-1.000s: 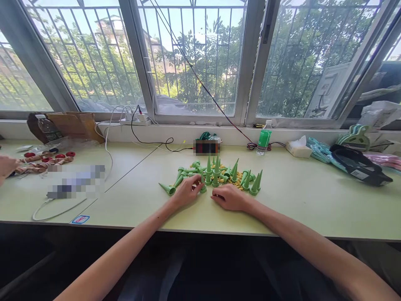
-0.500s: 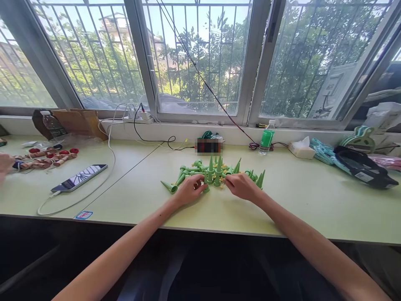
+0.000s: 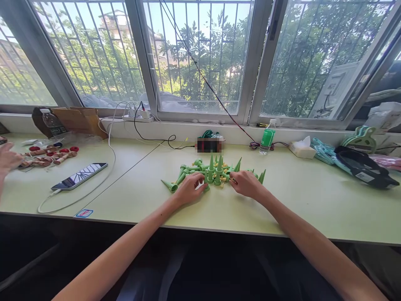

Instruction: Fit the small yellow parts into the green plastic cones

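Note:
Several green plastic spikes stand or lie in a cluster at the middle of the table, with small yellow pieces among them. My left hand rests at the cluster's left front, its thumb and fingers curled around a short upright green piece. At the right side my right hand is closed in a pinch; what lies between its fingertips is too small to name. One green spike lies on its side left of my left hand, its open end facing me.
On the pale table lie a phone with a white cable, wooden pieces with red balls, a green-labelled bottle, a tissue box and a black cap. Another person's hand shows at far left.
My right hand has shifted slightly right, away from the upright spikes. My left hand has barely moved. The other person's hand has come further into view at the left.

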